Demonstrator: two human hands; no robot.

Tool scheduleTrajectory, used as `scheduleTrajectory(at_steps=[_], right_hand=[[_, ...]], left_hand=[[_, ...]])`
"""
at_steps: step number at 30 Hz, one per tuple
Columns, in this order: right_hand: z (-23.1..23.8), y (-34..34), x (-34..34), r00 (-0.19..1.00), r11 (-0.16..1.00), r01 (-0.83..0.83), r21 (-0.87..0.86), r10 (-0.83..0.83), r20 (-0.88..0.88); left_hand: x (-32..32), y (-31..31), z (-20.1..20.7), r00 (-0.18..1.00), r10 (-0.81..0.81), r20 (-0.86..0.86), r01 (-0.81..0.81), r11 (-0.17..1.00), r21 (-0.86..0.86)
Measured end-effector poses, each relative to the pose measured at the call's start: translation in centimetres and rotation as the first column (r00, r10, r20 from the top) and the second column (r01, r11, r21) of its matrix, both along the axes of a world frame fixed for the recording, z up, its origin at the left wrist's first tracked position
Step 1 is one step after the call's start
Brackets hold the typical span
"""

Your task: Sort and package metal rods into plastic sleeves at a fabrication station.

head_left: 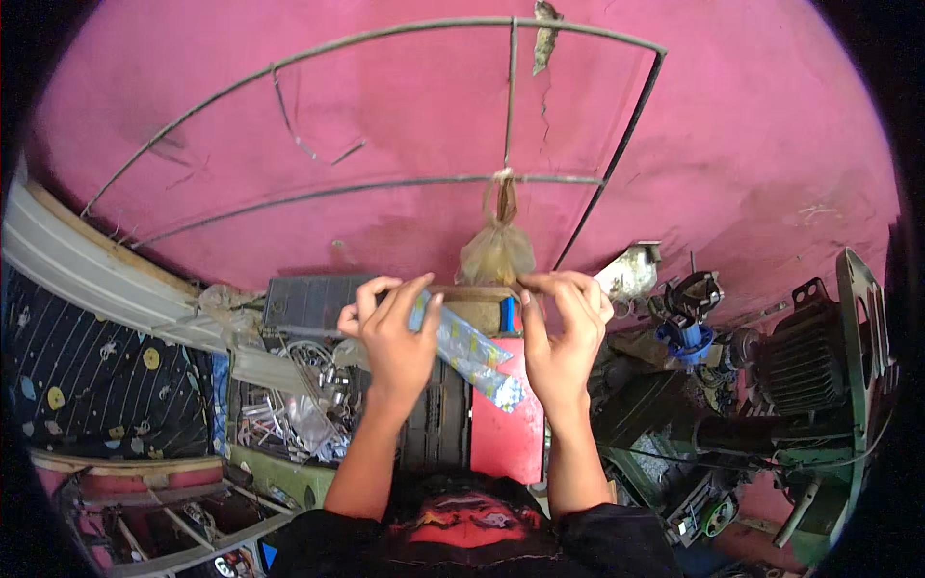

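My left hand (395, 337) is raised at the middle, thumb and index fingertips close together in a pinch, the other fingers bent. Level with it, my right hand (564, 342) makes a similar pinch, its tips pointing inward. Whatever either pinch holds is too small to make out. A blue and yellow plastic wrapper (467, 352) slants down to the right from behind my left thumb; whether that hand grips it I cannot tell. Below the wrapper shows a flat red surface (508, 433). A knotted clear plastic bag (497, 252) with yellowish contents hangs behind, between the hands.
Metal tools and small parts (308, 414) lie heaped at the left, near a dark grey case (313, 303). A bent metal frame (385, 37) stands against the pink wall (385, 116). At right is a ribbed motor (795, 356) on a green machine. A blue container (684, 342) holds parts.
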State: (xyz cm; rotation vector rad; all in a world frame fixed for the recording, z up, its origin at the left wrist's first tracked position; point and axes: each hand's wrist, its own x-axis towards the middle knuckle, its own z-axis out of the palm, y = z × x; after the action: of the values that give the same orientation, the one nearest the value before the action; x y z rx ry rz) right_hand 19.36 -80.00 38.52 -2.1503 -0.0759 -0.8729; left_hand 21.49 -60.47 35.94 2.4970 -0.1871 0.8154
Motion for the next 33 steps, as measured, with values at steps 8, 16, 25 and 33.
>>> scheduleTrajectory(at_steps=[8, 16, 25, 33], right_hand=[[-8.1, -0.4, -10.9, 0.936, 0.987, -0.162, -0.020, 0.147, -0.321], [-15.7, -0.3, -17.7, 0.816, 0.967, -0.248, -0.065, 0.173, -0.551], [-14.7, 1.6, -18.2, 0.867, 0.956, -0.212, -0.203, 0.088, -0.490], [-15.7, 6.5, -20.0, 0.836, 0.965, -0.169, -0.199, 0.034, -0.548]], left_hand=[[-15.7, 11.6, -12.1, 0.920, 0.201, -0.335, -0.212, 0.977, 0.004], [-26.3, 14.0, -17.1, 0.746, 0.328, -0.579, -0.388, 0.921, 0.022], [-23.4, 15.9, -17.0, 0.795, 0.263, -0.546, -0.280, 0.958, 0.053], [-22.8, 17.5, -18.9, 0.829, 0.079, -0.553, -0.118, 0.992, -0.035]])
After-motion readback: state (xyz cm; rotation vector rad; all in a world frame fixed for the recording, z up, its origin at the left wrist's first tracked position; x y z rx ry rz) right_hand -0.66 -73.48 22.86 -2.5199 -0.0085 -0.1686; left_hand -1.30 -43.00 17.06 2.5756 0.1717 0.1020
